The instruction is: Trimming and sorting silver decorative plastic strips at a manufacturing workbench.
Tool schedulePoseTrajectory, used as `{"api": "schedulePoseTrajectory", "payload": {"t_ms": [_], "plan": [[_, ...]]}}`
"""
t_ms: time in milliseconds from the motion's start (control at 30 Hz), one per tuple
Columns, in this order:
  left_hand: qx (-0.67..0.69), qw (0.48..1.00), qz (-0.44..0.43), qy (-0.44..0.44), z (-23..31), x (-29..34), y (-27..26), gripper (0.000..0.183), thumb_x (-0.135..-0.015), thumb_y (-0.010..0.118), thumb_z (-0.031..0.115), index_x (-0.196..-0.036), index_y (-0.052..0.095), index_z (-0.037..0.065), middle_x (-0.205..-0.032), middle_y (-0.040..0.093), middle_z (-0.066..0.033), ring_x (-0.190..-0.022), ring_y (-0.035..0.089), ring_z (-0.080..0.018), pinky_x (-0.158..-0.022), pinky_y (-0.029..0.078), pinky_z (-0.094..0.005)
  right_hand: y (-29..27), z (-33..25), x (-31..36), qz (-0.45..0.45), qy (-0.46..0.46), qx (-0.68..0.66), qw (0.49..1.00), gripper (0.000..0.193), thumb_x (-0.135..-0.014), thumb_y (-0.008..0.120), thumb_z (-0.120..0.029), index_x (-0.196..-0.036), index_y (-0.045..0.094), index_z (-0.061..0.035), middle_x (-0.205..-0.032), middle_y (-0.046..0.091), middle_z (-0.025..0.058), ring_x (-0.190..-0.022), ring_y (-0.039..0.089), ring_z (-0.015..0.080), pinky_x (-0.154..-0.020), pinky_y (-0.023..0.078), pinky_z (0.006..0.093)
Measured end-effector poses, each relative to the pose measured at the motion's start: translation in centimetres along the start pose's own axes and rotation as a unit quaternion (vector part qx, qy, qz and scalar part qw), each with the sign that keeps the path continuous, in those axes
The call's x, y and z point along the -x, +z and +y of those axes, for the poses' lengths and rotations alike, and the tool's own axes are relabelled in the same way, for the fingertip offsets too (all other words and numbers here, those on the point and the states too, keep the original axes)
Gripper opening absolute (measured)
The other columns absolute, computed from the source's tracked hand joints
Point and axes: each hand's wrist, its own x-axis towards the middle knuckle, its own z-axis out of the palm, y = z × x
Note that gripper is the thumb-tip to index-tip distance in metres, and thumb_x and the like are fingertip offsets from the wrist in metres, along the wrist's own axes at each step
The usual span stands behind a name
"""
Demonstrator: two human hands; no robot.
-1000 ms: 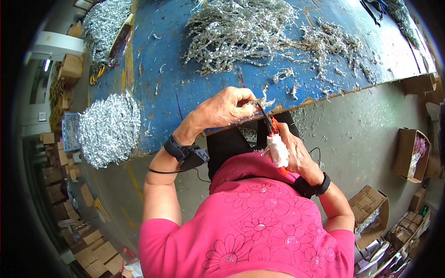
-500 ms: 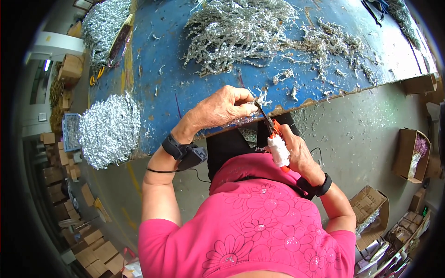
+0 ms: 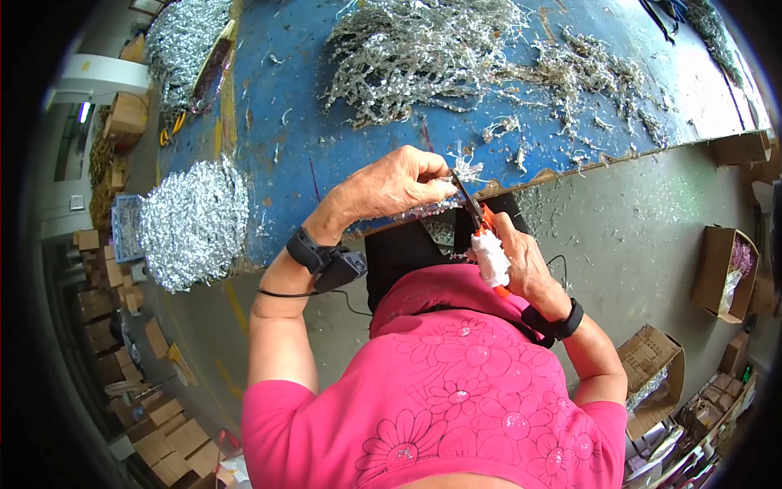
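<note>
My left hand (image 3: pixel 389 189) is closed in a pinch at the table's front edge, gripping a silver tinsel strand (image 3: pixel 466 169) whose frayed end sticks out past the fingertips. My right hand (image 3: pixel 526 267) is wrapped round a pair of scissors (image 3: pixel 490 259) with orange handles bound in white wrapping. The dark blades point up and left, their tips beside the left fingertips at the tinsel. Whether the blades touch the strand I cannot tell. More of the tinsel hangs below my left hand along the edge, partly hidden.
On the blue table (image 3: pixel 281 155) lie a large heap of silver tinsel strands (image 3: pixel 419 61), a browner tangle (image 3: pixel 595 77) to its right and scattered scraps. A round tinsel bundle (image 3: pixel 195 224) sits at the left corner. Cardboard boxes (image 3: pixel 652 379) stand on the floor.
Both hands have stayed almost in place, with a very slight shift of the left fingertips and scissors tips to the right. The tinsel's frayed end shows more widely spread above the blades.
</note>
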Motion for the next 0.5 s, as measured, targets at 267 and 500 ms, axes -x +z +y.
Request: {"api": "schedulePoseTrajectory", "payload": {"t_ms": [267,500], "plan": [[-0.01,0.993,0.115,0.018,-1.0,0.0,0.9,0.024,-0.088,0.066,0.022,-0.094,0.066,-0.001,-0.075,0.063,-0.0068,-0.069,0.054,-0.0106,-0.066,0.046,-0.029,-2.0,-0.3,0.6,0.077,0.02,-0.062,0.995,0.035,-0.087,0.067,-0.025,-0.11,0.05,-0.0048,-0.08,0.065,0.0172,-0.071,0.067,0.0324,-0.062,0.051,0.0398],[-0.053,0.976,0.208,0.026,-1.3,0.4,0.9,0.025,-0.087,0.067,0.02,-0.105,0.06,0.002,-0.082,0.064,-0.0101,-0.075,0.06,-0.0167,-0.07,0.049,-0.0318,-7.1,-0.9,-0.7,0.225,0.042,0.091,0.969,0.052,-0.081,0.072,-0.027,-0.124,0.05,-0.0067,-0.086,0.064,0.0157,-0.076,0.066,0.0302,-0.066,0.051,0.0371]]}}
